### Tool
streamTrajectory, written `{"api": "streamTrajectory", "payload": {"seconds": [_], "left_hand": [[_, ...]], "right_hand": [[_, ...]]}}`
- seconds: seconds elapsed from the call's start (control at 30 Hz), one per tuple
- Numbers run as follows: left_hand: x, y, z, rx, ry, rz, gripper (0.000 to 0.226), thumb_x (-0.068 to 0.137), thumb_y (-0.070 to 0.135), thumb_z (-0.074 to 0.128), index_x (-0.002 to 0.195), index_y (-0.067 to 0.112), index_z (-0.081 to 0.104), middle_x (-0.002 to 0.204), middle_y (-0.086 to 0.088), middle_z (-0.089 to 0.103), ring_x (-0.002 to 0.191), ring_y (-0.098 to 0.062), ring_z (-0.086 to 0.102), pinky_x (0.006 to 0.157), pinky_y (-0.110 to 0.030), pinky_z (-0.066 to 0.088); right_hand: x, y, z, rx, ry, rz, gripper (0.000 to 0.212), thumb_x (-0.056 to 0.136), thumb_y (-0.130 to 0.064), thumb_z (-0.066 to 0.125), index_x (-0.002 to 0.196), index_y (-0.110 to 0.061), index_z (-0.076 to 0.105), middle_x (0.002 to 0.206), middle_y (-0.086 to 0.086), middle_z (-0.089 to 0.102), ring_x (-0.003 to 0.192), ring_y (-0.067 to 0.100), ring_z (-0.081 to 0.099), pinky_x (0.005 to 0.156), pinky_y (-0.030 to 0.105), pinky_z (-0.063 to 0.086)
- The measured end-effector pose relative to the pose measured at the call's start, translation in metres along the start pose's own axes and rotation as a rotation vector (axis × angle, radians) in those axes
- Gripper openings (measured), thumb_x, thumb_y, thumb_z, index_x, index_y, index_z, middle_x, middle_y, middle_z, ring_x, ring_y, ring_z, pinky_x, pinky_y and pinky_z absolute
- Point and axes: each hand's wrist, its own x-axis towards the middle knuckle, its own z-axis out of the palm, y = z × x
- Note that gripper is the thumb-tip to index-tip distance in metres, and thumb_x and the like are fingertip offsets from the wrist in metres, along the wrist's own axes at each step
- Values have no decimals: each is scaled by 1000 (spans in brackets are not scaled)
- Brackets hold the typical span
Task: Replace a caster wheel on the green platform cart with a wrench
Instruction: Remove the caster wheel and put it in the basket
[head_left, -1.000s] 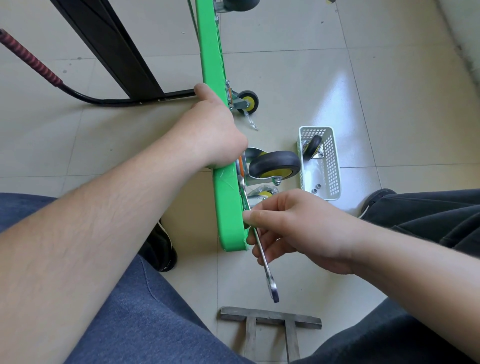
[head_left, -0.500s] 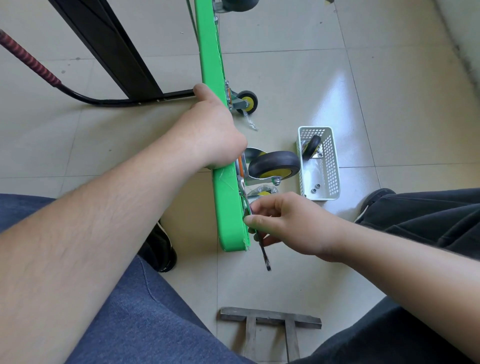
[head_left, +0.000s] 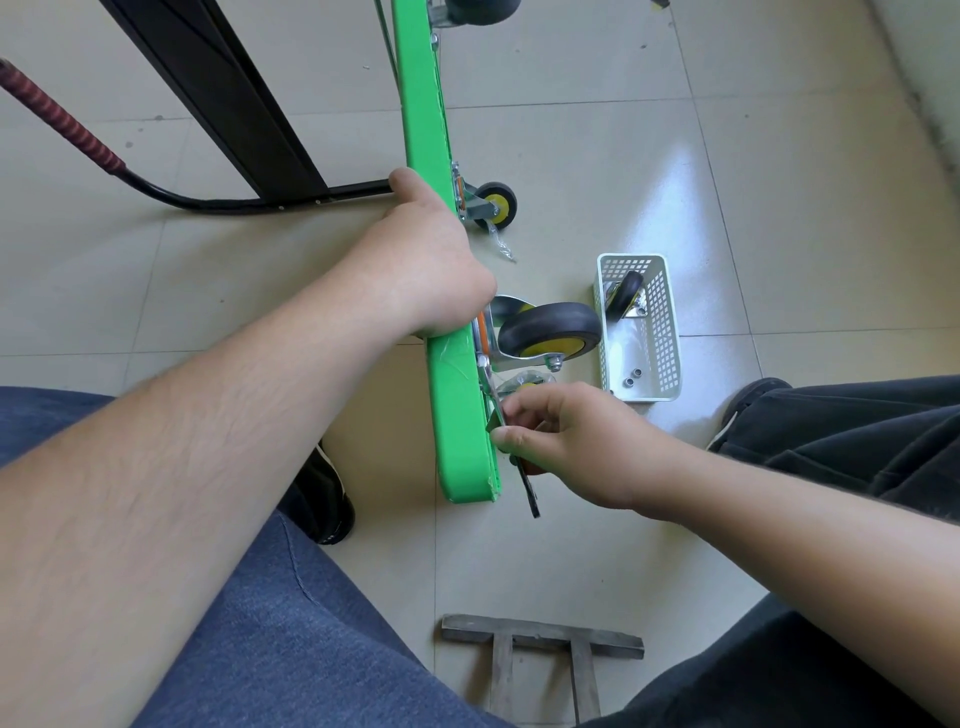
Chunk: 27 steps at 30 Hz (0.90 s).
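right hand (head_left: 566, 441) swung wrench (head_left: 527, 486) toward cart (head_left: 457, 405) (still pinching it) | left hand (head_left: 426, 260) still grips deck

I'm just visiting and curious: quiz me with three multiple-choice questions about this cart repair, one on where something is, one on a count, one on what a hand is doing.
1. Where is the loose caster wheel?
A. in the white basket
B. on the person's lap
C. on the wooden frame

2. How many small nuts lie in the basket?
A. none
B. two
C. six

3. What is the right hand doing?
A. resting open on the floor
B. gripping the wrench
C. lifting the basket

Answers: 1 A, it leans inside the basket's far end. 2 B, two sit near its close end. 3 B, fingers curl round the wrench beside the green platform cart.
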Motion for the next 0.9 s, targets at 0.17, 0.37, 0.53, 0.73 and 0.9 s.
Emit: {"api": "streamTrajectory", "payload": {"seconds": [0.17,0.37,0.53,0.73,0.9], "left_hand": [[1,0,1,-12,-13,-4,74,94,19,61,151,-5,20,84,-12,53,59,-20,42,44,-29,25],[-2,5,-2,69,-71,-7,69,98,15,50,149,-11,13,119,-35,60,71,-27,48,43,-32,23],[-2,5,-2,84,-103,-2,73,97,14,50,151,-11,8,114,-31,64,63,-23,45,34,-28,20],[1,4,-1,28,-94,-21,78,95,16,52,153,-10,5,95,-24,58,57,-18,41,36,-29,23],[2,3,0,21,-92,-18,78,95,17,53,153,-9,7,96,-20,60,56,-17,39,35,-28,21]], "right_hand": [[-7,-2,-1,-39,-53,59,26,98,-32,68,89,-8,67,88,16,69,73,25,65,88,53,57],[-20,-5,-1,61,-85,167,25,98,-28,68,81,-10,66,75,8,69,71,23,74,81,52,63],[-30,-24,-9,160,-133,225,28,100,-22,65,92,5,68,90,24,74,69,25,73,76,41,65],[-41,-41,-14,379,-222,280,24,101,-18,63,88,1,68,82,18,70,69,26,69,67,33,62],[-41,-49,-15,472,-222,285,22,101,-18,62,90,0,67,81,18,68,69,29,66,62,29,59]]}}
